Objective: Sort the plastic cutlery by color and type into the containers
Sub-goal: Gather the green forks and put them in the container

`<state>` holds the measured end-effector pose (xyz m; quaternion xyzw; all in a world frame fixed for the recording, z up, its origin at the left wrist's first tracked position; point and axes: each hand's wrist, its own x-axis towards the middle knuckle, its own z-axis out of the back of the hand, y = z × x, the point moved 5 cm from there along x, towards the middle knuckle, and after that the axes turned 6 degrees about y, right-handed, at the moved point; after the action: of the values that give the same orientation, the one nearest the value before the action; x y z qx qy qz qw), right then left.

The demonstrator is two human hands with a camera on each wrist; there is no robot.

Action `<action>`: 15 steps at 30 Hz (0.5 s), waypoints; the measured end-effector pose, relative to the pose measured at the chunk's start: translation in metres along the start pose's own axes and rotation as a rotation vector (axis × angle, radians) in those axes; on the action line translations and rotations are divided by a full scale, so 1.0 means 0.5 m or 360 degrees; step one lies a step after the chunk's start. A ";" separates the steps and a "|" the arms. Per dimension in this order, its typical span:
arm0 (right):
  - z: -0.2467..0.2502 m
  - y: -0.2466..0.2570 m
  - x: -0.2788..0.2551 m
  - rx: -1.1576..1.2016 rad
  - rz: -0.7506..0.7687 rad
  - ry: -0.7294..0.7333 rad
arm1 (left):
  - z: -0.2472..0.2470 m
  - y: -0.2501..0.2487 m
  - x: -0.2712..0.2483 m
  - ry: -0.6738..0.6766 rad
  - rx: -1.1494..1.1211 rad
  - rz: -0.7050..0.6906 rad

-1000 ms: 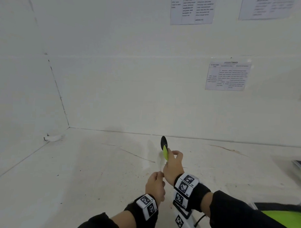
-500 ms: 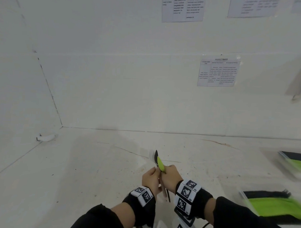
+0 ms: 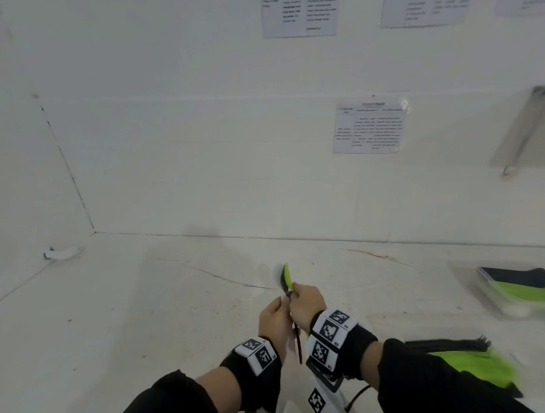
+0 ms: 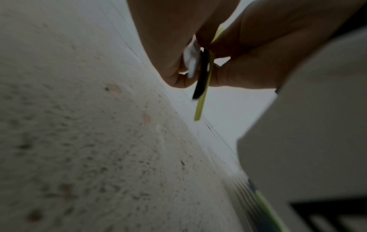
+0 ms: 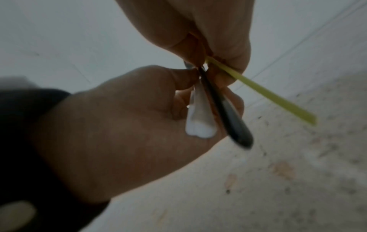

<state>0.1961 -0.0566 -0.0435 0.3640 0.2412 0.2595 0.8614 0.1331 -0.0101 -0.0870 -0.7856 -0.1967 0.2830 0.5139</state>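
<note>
My right hand [image 3: 295, 292] pinches a green spoon [image 3: 288, 275] and a black spoon [image 3: 283, 284] together, bowls up, low in the middle of the head view. The black handle [image 3: 298, 343] hangs down between my wrists. My left hand [image 3: 281, 303] is pressed against the right. It holds a white cutlery handle [image 5: 200, 119] in its palm, with the thumb at the neck of the black handle [image 5: 230, 116]. The green handle [image 5: 268, 95] splays out to the side. In the left wrist view the white piece [image 4: 191, 62], black handle [image 4: 201, 78] and green handle [image 4: 202, 100] lie side by side.
A clear container [image 3: 466, 275] with black and green cutlery stands at the right on the white table [image 3: 138, 309]. A second container, blurred, with black and green pieces [image 3: 476, 358] lies nearer, beside my right sleeve. White walls close off the back and left.
Both hands have dropped lower and nearer to me. My left hand has closed in against the right at the spoons' handles. The view has swung right, showing more of the containers.
</note>
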 end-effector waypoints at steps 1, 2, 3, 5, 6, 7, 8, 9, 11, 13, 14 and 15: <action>0.017 -0.007 -0.005 0.0020 0.0016 -0.0013 | -0.015 -0.001 0.000 0.0016 -0.0001 -0.0027; 0.034 -0.012 -0.010 0.0058 0.0034 -0.0038 | -0.029 -0.002 -0.003 0.0034 0.0018 -0.0035; 0.053 -0.016 -0.015 0.0105 0.0048 -0.0065 | -0.044 -0.002 -0.007 0.0050 0.0035 -0.0028; 0.088 -0.027 -0.023 0.0245 0.0062 -0.0126 | -0.072 0.003 -0.015 0.0058 0.0050 -0.0017; 0.105 -0.034 -0.026 0.0302 0.0064 -0.0156 | -0.087 0.006 -0.018 0.0051 0.0052 -0.0025; 0.121 -0.041 -0.031 0.0334 0.0061 -0.0180 | -0.103 0.010 -0.021 0.0040 0.0044 -0.0038; 0.135 -0.047 -0.036 0.0341 0.0067 -0.0199 | -0.119 0.012 -0.026 0.0037 0.0043 -0.0052; 0.147 -0.055 -0.040 0.0336 0.0082 -0.0203 | -0.135 0.014 -0.031 0.0032 0.0031 -0.0071; 0.166 -0.070 -0.051 0.0320 0.0127 -0.0172 | -0.164 0.020 -0.040 -0.0001 0.0007 -0.0105; 0.183 -0.087 -0.061 0.0329 0.0168 -0.0132 | -0.190 0.025 -0.050 -0.0040 0.0030 -0.0128; 0.192 -0.096 -0.065 0.0335 0.0186 -0.0125 | -0.203 0.026 -0.054 -0.0039 0.0046 -0.0133; 0.202 -0.106 -0.069 0.0343 0.0198 -0.0128 | -0.219 0.028 -0.059 -0.0012 0.0049 -0.0130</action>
<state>0.2456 -0.1604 -0.0132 0.4790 0.2098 0.2703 0.8084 0.1815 -0.1095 -0.0586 -0.7678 -0.2260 0.2677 0.5364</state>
